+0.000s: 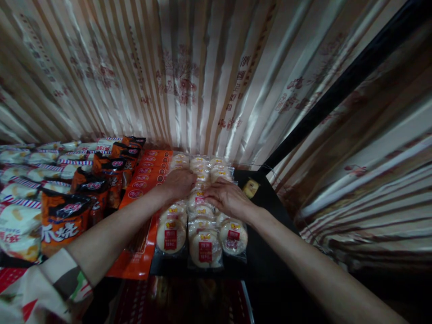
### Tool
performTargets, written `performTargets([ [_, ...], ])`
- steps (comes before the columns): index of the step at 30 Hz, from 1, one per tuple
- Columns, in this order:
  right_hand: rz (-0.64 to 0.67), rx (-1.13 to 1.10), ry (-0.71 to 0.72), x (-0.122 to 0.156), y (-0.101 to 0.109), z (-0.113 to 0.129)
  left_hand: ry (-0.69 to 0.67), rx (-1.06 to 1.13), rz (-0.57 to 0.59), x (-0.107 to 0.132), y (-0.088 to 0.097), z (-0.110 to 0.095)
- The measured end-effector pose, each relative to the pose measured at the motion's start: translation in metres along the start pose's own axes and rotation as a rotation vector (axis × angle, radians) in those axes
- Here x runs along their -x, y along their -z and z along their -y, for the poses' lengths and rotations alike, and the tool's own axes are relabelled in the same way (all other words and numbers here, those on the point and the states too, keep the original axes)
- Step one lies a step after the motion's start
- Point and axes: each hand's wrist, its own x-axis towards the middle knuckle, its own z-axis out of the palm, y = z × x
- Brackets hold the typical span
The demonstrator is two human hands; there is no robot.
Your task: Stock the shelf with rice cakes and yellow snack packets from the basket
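Observation:
Both my hands rest on rows of round pale cakes in clear wrappers with red labels [205, 245], laid on a dark shelf [266, 252]. My left hand [178, 182] lies on the left rows, palm down, its fingers curled over a packet. My right hand [227, 198] lies over the middle and right rows, with its fingers pressed on the packets. I cannot tell whether either hand grips a packet or only pushes on it.
Flat orange packets [148, 173] lie left of the cakes. Further left stand orange-and-black snack bags [65, 216] and white bags with striped tops [20, 225]. A striped, printed curtain [189, 76] hangs behind. A small yellow packet [250, 187] lies at the right.

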Motion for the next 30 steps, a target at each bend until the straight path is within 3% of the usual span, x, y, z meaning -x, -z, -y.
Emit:
performTargets([
  [10, 0.098, 0.036, 0.004, -0.005, 0.001, 0.001, 0.014, -0.022, 0.021, 0.0, 0.002, -0.002],
  [26, -0.088, 0.13, -0.133, 0.002, -0.015, 0.01, -0.019, 0.042, -0.127, 0.007, 0.002, -0.002],
  [30, -0.123, 0.174, -0.157, 0.003, -0.013, 0.012, -0.042, 0.084, -0.082, 0.013, 0.005, -0.007],
])
